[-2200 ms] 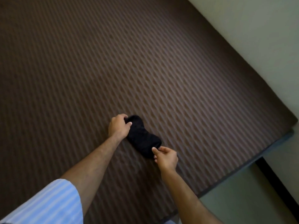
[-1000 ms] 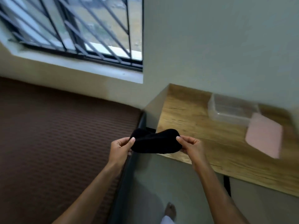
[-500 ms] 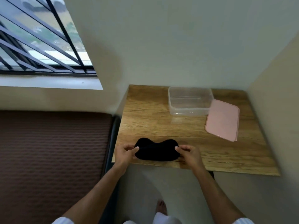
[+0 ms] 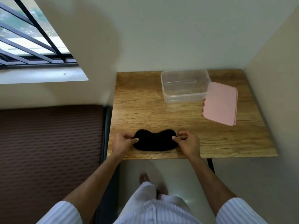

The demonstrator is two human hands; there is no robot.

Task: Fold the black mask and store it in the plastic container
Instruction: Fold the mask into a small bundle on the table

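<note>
The black mask (image 4: 155,140) lies flat and unfolded near the front edge of the wooden table (image 4: 145,107). My left hand (image 4: 123,143) pinches its left end between thumb and fingers. At the mask's right end my right hand (image 4: 187,143) does the same. The clear plastic container (image 4: 185,85) stands open and empty at the back of the table, well beyond the mask. Its pink lid (image 4: 220,103) lies flat to the right of it, with one corner against the container.
A brown ribbed mattress (image 4: 48,143) borders the table on the left. Walls close in behind and to the right of the table. A barred window (image 4: 29,41) sits at the upper left. My legs and a foot (image 4: 144,178) show below the table's front edge.
I carried the mask from the brown mattress over to the wooden table with both hands. It now rests on the table top near the front edge, both ends still pinched.
</note>
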